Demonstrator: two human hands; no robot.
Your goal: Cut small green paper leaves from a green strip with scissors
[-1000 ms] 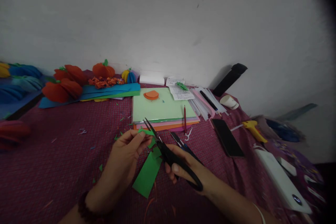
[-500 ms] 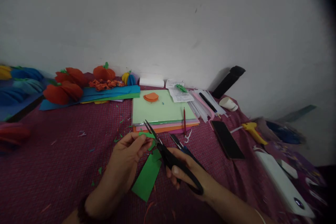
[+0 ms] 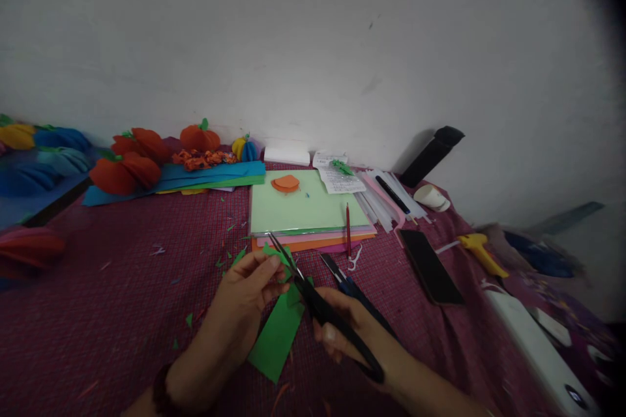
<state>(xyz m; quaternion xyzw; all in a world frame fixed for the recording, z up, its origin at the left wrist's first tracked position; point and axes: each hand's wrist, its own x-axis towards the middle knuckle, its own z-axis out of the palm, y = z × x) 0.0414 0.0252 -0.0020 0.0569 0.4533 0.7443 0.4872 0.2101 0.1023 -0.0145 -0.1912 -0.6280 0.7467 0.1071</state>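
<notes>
Between the thumb and fingers of my left hand (image 3: pixel 244 296) is a small green paper piece (image 3: pixel 274 251), pinched at its near edge. My right hand (image 3: pixel 345 322) grips black-handled scissors (image 3: pixel 325 313), their blades pointing up and left, against the paper. From this angle the blades look nearly closed, and where they meet the paper is partly hidden by my fingers. Below them, a larger green paper strip (image 3: pixel 278 339) lies on the purple cloth (image 3: pixel 122 313). Close to my right hand rests a dark blue craft knife (image 3: pixel 359 293).
A stack of coloured paper (image 3: pixel 303 208) bears orange cutouts (image 3: pixel 285 183) and a red pencil (image 3: pixel 348 228). Orange paper pumpkins (image 3: pixel 124 172) stand at the left. A phone (image 3: pixel 430 267), yellow glue gun (image 3: pixel 482 254) and white power bank (image 3: pixel 538 345) are at the right. Scraps litter the cloth.
The scissor blades have come closer together on the green piece in my left hand. The whole scene sits slightly lower and to the right as the camera shifted.
</notes>
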